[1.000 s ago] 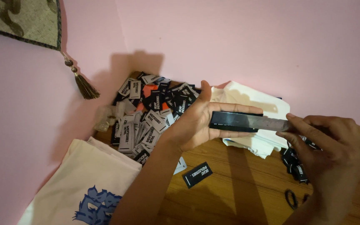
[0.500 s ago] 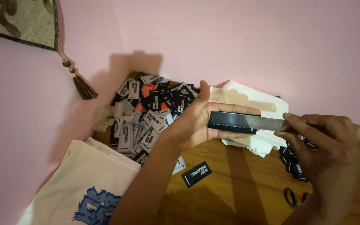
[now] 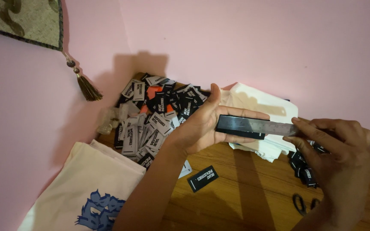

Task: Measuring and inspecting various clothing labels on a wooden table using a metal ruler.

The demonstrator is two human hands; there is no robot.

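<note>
So the left hand (image 3: pixel 202 124) is held palm-up and open, fingers stretched flat, with a stack of flat black woven labels (image 3: pixel 240 127) lying across the fingers, thumb sticking up beside it. The stack looks like a slim rectangular block, matte black with a thin pale line along its bottom edge. A long metal ruler (image 3: pixel 275 127), dull grey and a bit shiny, lies along the top of that stack and runs off toward the right. The right hand (image 3: pixel 337 147) is curled over the ruler's far end, fingertips pinching down on it. All of this hovers above the middle of the wooden table (image 3: pixel 245 192), which has warm brown planks with visible grain.

Back in the far-left corner, against the pink wall, there's a loose heap of labels (image 3: pixel 155 115), black, grey-white and a couple of orange ones, all small fabric rectangles. One single black label (image 3: pixel 202 178) lies alone on the wood, below the left wrist. A cream cloth bag (image 3: pixel 82 188) with a blue print sits at the near-left edge, white folded fabric (image 3: pixel 258 100) at the back behind the hands, and black scissors (image 3: pixel 303 203) near the right edge.

Compared with half a second ago basically nothing has changed, same grip, same spot, the stack maybe a hair lower.
</note>
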